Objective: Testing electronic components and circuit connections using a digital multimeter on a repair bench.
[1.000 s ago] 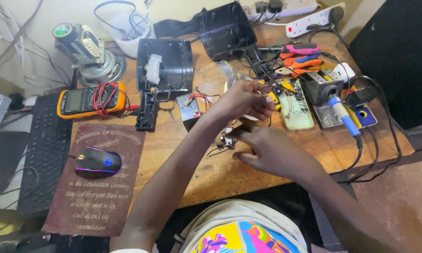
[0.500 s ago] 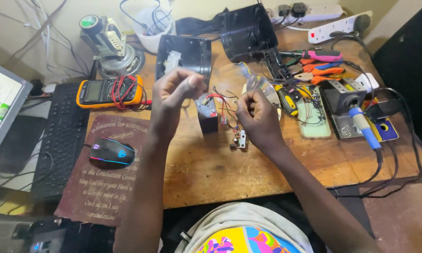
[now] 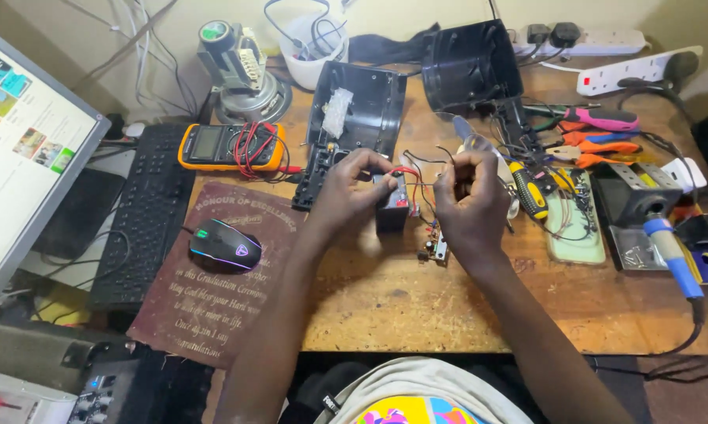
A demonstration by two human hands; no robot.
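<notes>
Hands: left hand (image 3: 346, 188) and right hand (image 3: 472, 206) meet over the middle of the wooden table (image 3: 401, 306), close together but not touching
Left hand: fingers pinched shut on the top of a small black battery (image 3: 391, 208), at the red wire (image 3: 405, 170) on its upper edge
Right hand: fingertips closed on thin dark wires (image 3: 426, 161) that run across to the battery; whether it grips them tightly I cannot tell
Battery: upright on the table between the two hands, just in front of the open black casing (image 3: 362, 106)
Circuit board: small board (image 3: 436, 245) lies on the table just below the right hand, wired up to the battery
Behind: second black casing (image 3: 470, 63) tilted on its side, white bowl (image 3: 313, 49) full of cables
Left side: orange meter (image 3: 228, 145) with red leads, black mouse (image 3: 224, 245) on a brown plaque (image 3: 212, 298), keyboard (image 3: 146, 216), monitor (image 3: 28, 149)
Right side: yellow screwdriver (image 3: 529, 188), orange pliers (image 3: 597, 148), soldering iron (image 3: 672, 253) with a blue handle, white power strip (image 3: 629, 72)
</notes>
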